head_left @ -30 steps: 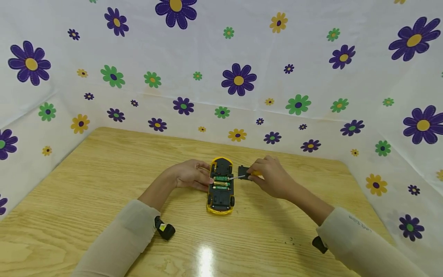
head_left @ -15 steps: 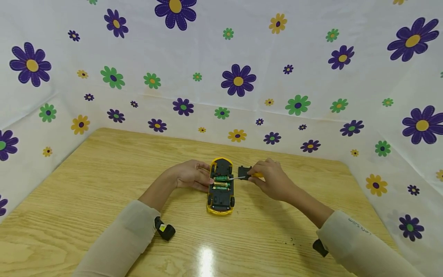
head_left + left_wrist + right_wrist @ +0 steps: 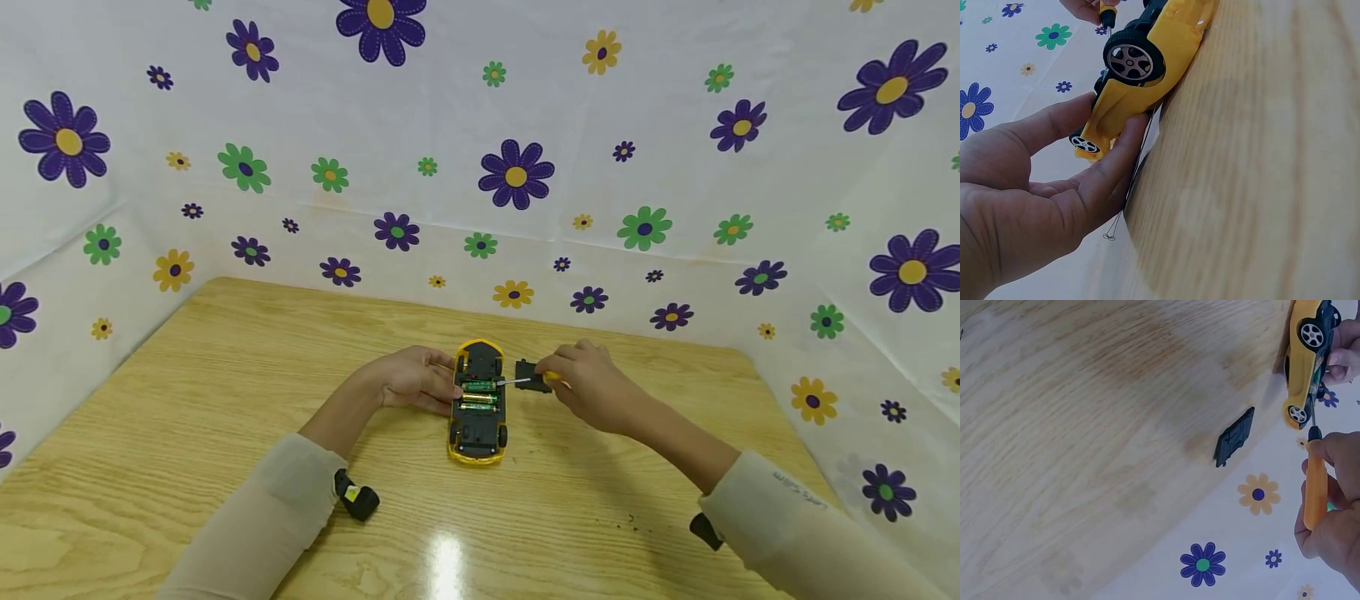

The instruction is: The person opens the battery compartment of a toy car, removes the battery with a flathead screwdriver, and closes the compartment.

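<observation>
The car [image 3: 477,429] lies underside up on the worktop [image 3: 300,350], three batteries [image 3: 478,398] seated. The left hand [image 3: 412,382] pinches the car's side; the right hand [image 3: 592,387] grips a screwdriver [image 3: 1316,487], tip at the farthest battery's end. The cover [image 3: 527,377] is off, beside the car, and not yet refitted.

Beige sleeves [image 3: 262,508], the right lettered, bear black wrist cameras [image 3: 362,503]

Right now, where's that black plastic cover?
In the head view, the black plastic cover lies on the wooden table, just right of the upturned yellow toy car, partly behind the screwdriver in the right hand.
</observation>
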A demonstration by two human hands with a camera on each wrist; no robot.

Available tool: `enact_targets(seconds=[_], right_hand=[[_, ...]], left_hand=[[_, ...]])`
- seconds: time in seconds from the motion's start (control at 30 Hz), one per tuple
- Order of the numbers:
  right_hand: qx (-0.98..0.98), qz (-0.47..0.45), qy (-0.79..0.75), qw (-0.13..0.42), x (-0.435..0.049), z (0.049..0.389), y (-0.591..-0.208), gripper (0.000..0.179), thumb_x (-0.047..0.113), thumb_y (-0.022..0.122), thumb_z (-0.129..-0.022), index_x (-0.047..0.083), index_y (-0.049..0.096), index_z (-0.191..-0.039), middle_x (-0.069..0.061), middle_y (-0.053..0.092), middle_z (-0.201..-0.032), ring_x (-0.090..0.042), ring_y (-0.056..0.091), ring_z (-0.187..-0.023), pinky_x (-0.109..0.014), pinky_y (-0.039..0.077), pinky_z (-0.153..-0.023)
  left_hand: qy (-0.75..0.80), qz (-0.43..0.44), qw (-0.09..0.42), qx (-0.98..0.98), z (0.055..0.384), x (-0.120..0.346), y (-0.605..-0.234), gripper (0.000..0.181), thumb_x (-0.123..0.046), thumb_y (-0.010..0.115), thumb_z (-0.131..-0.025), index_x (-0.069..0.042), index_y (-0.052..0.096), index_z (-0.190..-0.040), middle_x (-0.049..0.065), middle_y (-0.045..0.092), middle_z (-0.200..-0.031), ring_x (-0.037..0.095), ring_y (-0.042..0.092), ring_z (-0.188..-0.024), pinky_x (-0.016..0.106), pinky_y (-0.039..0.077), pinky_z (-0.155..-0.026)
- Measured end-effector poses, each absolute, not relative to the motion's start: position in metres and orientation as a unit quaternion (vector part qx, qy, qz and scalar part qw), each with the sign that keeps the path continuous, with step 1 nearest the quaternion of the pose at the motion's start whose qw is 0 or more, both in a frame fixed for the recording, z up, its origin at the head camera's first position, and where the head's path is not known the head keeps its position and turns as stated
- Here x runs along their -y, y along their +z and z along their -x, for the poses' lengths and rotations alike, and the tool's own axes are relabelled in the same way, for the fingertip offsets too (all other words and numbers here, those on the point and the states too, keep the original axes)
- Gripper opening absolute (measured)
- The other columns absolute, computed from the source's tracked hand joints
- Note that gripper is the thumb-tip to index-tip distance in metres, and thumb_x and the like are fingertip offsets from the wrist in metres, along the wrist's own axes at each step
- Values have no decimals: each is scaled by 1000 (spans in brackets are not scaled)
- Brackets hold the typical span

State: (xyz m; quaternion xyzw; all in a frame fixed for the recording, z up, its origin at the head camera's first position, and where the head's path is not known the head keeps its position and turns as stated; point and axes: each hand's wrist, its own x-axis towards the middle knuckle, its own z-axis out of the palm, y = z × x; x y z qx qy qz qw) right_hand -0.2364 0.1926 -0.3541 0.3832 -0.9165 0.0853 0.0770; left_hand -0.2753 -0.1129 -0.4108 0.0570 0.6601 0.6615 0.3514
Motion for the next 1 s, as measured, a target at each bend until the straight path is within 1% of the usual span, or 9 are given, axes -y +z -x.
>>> enact_targets(seconds=[0.3,0.43,0.53,0.67,0.8,1.0], right_hand=[[915,-393,62,64,-192,232,-345,23,3,75,-93,10,74,-115,-8,71,-107,-29,56,-95,-43,46,-75],[913,-402,43,56,-190,229,-342,23,3,75,-93,11,74,-114,-8,71,-105,-26,53,-91,-37,39,-70],[910,-410,29,55,-189,228,-340,23,3,75,-92,11,74,-114,-7,70,-104,-23,49,-86,-33,33,-68],[906,-421,10,55,-186,227,-337,22,4,76,-92,11,75,-113,-6,70,-103,-21,47,-82,-32,33,-67],[905,-422,-10,53,-182,229,-333,22,3,77,-91,12,77,-111,-5,71,-101,-21,48,-81,-32,36,-67],[908,-417,-33,32,-175,230,-324,19,5,74,-94,14,79,-110,-3,69,-96,-19,44,-75,-30,33,-64]], left_hand=[[661,-60,353,-660,275,113,-410,74,7,66,-95,6,25,-157,30,44,-148,37,64,-117,47,59,-97],[659,-61,353,-661,275,113,-410,75,6,66,-95,6,24,-157,31,43,-150,37,63,-119,47,59,-97],[659,-61,353,-662,275,113,-410,75,6,66,-95,6,24,-157,30,44,-149,37,63,-119,47,59,-97],[660,-60,353,-661,274,113,-409,75,6,66,-95,6,25,-157,30,45,-148,37,64,-118,47,59,-97],[661,-58,354,-659,274,112,-409,74,6,66,-96,6,24,-157,31,43,-149,36,64,-118,47,58,-97],[662,-56,353,-659,274,112,-410,74,6,65,-96,6,24,-157,31,43,-149,37,62,-120,47,58,-98]])
